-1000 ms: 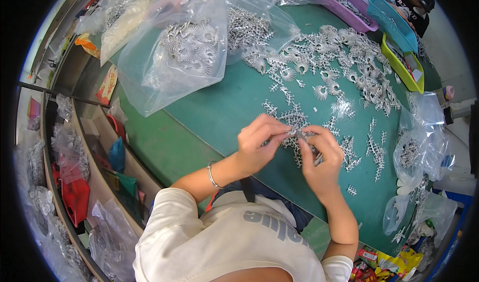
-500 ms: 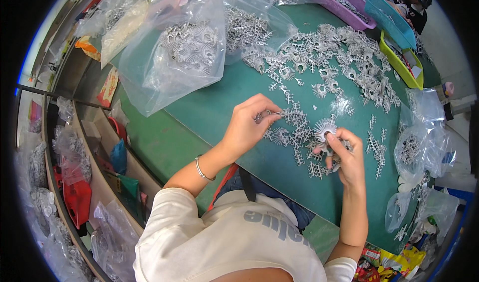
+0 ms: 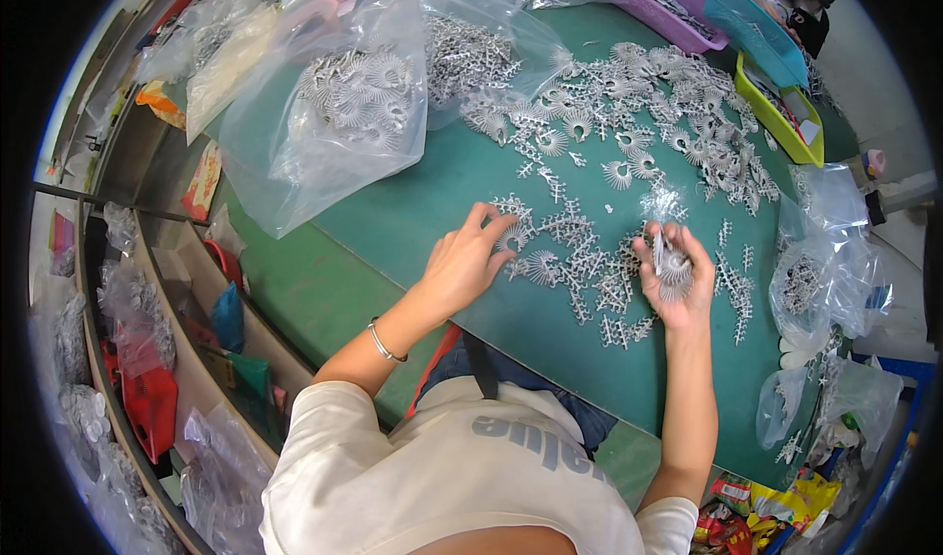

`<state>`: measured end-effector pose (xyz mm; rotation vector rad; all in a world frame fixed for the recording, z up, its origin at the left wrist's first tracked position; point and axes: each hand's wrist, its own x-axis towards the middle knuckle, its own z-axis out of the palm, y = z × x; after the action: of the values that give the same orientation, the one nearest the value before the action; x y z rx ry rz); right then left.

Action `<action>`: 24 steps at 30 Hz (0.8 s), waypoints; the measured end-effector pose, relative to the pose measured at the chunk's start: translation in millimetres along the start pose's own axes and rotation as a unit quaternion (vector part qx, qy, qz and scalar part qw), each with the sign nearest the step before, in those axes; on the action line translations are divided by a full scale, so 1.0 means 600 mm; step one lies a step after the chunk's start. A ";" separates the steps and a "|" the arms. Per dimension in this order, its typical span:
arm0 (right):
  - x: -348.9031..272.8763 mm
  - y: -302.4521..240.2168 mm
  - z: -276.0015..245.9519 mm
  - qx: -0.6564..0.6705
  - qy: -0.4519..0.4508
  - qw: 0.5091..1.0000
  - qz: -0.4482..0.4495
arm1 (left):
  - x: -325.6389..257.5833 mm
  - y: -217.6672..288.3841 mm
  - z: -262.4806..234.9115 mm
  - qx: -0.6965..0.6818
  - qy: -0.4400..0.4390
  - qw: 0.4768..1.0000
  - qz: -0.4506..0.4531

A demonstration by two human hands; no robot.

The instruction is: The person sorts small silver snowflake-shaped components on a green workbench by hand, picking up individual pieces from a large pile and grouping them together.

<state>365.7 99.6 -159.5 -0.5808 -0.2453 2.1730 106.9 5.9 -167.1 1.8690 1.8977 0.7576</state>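
While spread apart now on the green mat (image 3: 413, 211), left hand (image 3: 462, 265) reaching open-fingered onto loose parts (image 3: 565, 260), right hand (image 3: 673, 275) clasping a gathered bunch (image 3: 671, 260), sorting seemingly ongoing.

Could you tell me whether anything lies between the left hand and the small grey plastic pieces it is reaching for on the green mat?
Nothing visible does: the left hand already has its fingertips on the grey plastic pieces.

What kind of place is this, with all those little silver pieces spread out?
Probably a small workshop bench for sorting parts by hand. A green mat is strewn with small silvery parts, clear bags hold more, and coloured trays sit along the far edge.
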 end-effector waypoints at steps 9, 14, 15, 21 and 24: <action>0.135 -0.087 0.028 -0.692 0.158 0.680 -0.182 | 0.015 -0.022 -0.006 -0.225 -0.028 0.974 0.011; 0.074 -0.036 0.097 -0.546 -0.111 0.830 0.021 | 0.018 0.000 -0.001 -0.731 -0.142 0.627 -0.230; 0.061 -0.026 0.105 -0.538 -0.172 0.822 0.069 | 0.019 0.008 -0.002 -0.762 -0.184 0.575 -0.235; 0.033 0.040 0.130 -0.668 -0.312 0.671 0.082 | 0.022 0.050 0.026 -0.828 -0.268 0.403 -0.282; 0.016 0.035 0.156 -0.748 -0.288 0.593 0.083 | 0.010 0.034 0.067 -0.851 -0.287 0.378 -0.226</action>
<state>300.3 96.6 -88.8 -0.6812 -2.5842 1.7341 147.0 15.8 -185.8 0.0380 0.2535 0.9187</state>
